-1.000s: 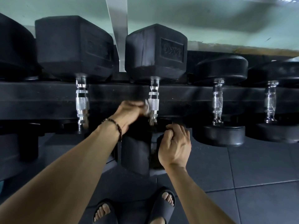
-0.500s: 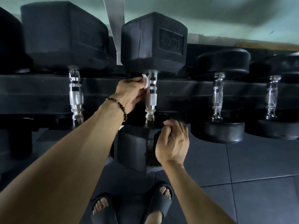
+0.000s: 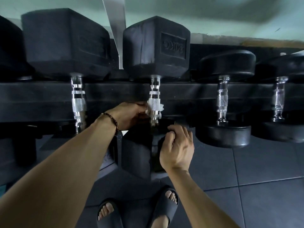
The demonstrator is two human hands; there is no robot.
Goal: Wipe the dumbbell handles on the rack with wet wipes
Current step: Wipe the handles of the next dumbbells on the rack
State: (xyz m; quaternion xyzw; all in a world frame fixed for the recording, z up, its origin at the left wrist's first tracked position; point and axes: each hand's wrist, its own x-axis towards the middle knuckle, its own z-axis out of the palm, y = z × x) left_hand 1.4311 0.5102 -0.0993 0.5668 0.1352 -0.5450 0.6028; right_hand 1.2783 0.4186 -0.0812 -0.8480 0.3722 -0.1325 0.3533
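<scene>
The shiny silver metal handle had rough, bumpy bands. The white wet wipe looked soft and crumpled. The black six-sided rubber weight was dull. The grey floor tiles looked matt.

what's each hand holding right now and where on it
The left hand grips a white wipe wrapped around the lower handle of the middle dumbbell. The right hand rests curled on that dumbbell's near head.
</scene>
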